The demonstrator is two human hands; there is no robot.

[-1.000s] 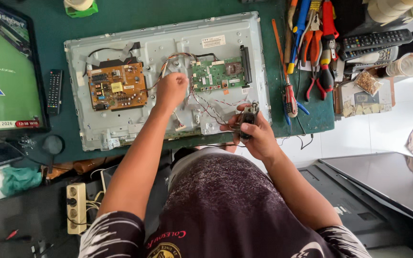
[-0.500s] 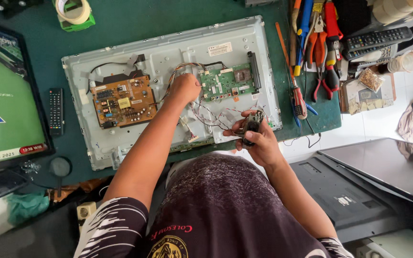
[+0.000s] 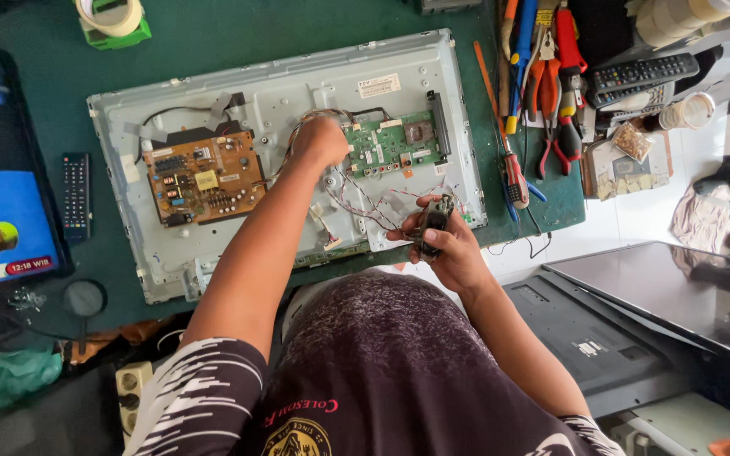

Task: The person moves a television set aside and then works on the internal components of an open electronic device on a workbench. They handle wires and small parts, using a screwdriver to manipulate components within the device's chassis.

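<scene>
An opened flat television back panel [image 3: 297, 93] lies on the green bench top. It carries a brown power board [image 3: 204, 177] on the left and a green main board [image 3: 394, 143] on the right. My left hand [image 3: 321, 142] is closed on a bundle of wires at the green board's left edge. My right hand [image 3: 458, 253] is at the panel's near right corner and grips a small dark part [image 3: 433, 221]. Thin red and white wires [image 3: 365, 198] run from that part across the panel.
Pliers and screwdrivers [image 3: 542, 93] lie right of the panel, with a black remote [image 3: 640, 76] beyond them. On the left are a lit screen [image 3: 2, 211] and another remote [image 3: 75, 194]. A tape roll [image 3: 111, 17] sits at the back. A dark television [image 3: 678, 304] lies lower right.
My left hand has slid slightly along the wires towards the green board. My right hand keeps the dark part and has turned it a little. The view has shifted.
</scene>
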